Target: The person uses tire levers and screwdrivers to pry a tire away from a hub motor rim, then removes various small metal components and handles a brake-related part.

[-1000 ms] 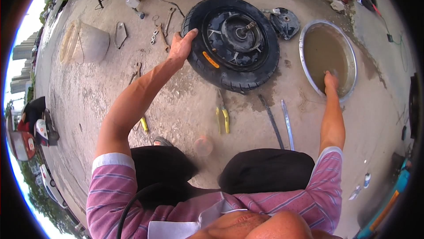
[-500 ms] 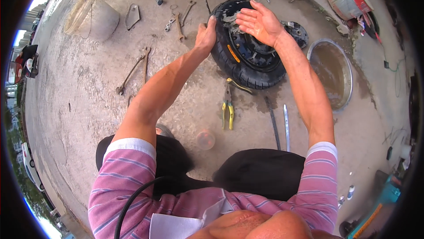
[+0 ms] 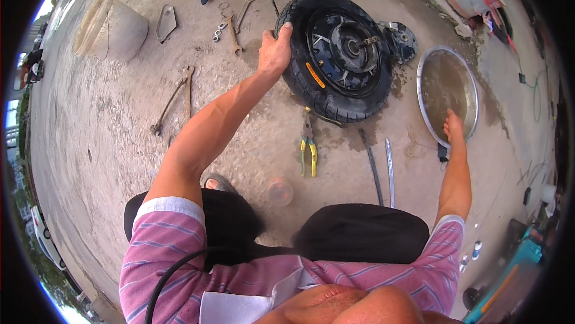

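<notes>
Bare concrete floor (image 3: 120, 114), stained and damp in patches, serves as an open-air workshop. On it lies a scooter wheel (image 3: 338, 54), black tyre around a dark hub motor, with an orange mark on the sidewall. Just right of the wheel sits a round metal basin (image 3: 473, 93) of muddy water. Well left of the wheel, a pale plastic bucket (image 3: 111, 27) lies tipped on its side. Below the wheel rest two long flat tyre levers (image 3: 381, 165), and beside them yellow-handled pliers (image 3: 308, 147). Spanners (image 3: 179, 93) lie scattered to the wheel's left. The person's left hand (image 3: 274, 53) grips the wheel's left edge, fingers curled over the tread and thumb on the sidewall. The right hand (image 3: 454, 126) reaches over the basin's near rim, fingers dipped into the water; whether they are spread or closed cannot be told. A small clear cup (image 3: 280, 192) stands below the pliers, near the person's knees.
</notes>
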`<state>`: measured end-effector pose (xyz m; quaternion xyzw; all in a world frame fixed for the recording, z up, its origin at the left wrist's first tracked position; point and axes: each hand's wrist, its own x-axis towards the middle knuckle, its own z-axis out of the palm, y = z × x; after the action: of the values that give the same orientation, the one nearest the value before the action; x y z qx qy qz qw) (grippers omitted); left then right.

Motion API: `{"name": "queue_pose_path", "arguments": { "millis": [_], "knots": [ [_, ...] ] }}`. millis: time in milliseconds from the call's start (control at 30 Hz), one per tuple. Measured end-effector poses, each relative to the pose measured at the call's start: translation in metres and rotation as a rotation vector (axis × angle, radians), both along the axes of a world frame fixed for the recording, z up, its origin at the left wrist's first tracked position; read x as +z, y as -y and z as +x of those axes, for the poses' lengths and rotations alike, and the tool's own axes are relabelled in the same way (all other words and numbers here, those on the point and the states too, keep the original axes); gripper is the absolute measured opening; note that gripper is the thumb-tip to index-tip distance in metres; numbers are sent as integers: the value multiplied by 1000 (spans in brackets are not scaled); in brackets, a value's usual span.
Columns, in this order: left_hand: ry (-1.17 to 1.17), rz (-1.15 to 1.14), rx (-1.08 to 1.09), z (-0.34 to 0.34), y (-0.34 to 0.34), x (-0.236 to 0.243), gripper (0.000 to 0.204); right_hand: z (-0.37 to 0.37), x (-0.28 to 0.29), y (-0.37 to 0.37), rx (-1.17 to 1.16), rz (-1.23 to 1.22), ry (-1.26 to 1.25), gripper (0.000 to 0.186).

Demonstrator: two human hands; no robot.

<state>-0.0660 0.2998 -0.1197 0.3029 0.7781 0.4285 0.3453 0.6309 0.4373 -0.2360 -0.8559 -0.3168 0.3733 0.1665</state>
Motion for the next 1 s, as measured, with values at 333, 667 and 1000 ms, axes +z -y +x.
{"name": "queue_pose_path", "arguments": {
  "millis": [333, 667, 1000],
  "knots": [
    [-45, -1, 0, -2, 2, -5, 88, -71, -35, 0, -178, 66, -492, 38],
    [-25, -27, 28, -7, -4, -2, 83, -387, 170, 74, 584, -72, -1179, 33],
    [33, -70, -17, -19, -10, -3, 95, -317, 120, 94, 918, -129, -435, 42]
  ]
}}
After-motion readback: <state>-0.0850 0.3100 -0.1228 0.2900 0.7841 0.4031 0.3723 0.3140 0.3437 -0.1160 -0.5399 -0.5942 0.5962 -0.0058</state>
